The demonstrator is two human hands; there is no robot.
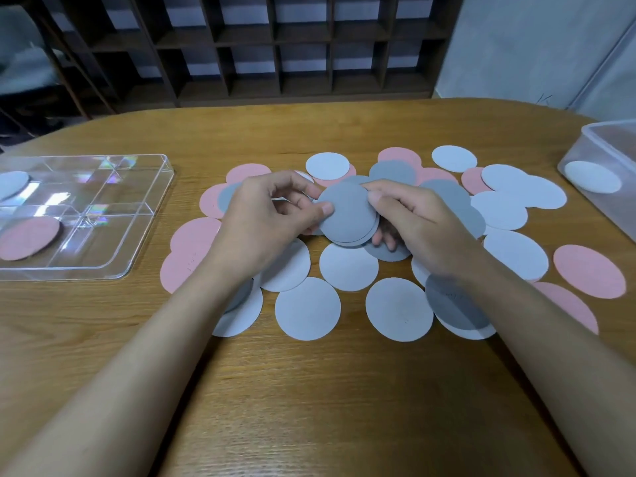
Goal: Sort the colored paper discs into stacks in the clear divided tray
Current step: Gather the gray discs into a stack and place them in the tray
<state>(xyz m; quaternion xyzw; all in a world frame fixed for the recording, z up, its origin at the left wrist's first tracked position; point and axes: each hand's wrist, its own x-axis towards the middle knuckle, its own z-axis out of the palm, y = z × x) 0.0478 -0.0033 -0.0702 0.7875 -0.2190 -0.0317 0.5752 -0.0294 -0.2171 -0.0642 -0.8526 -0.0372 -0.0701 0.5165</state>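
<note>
A: where's the grey stack [347, 215]?
B: mid-table, over the loose discs [308, 308]. left hand [261, 218] pinches one edge, right hand [413, 218] grips the other (fingers curled under)
A: tray [113, 242]?
B: far left, holds one pink disc [29, 239], one pale disc [12, 185]

Left hand [265, 218] and right hand [413, 218] both pinch the grey disc stack [347, 218].

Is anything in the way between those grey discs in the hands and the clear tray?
Nothing upright does. The left hand and right hand grip the grey stack; between it and the clear tray lie only flat pink discs and bare table, probably easy to pass over.
</note>
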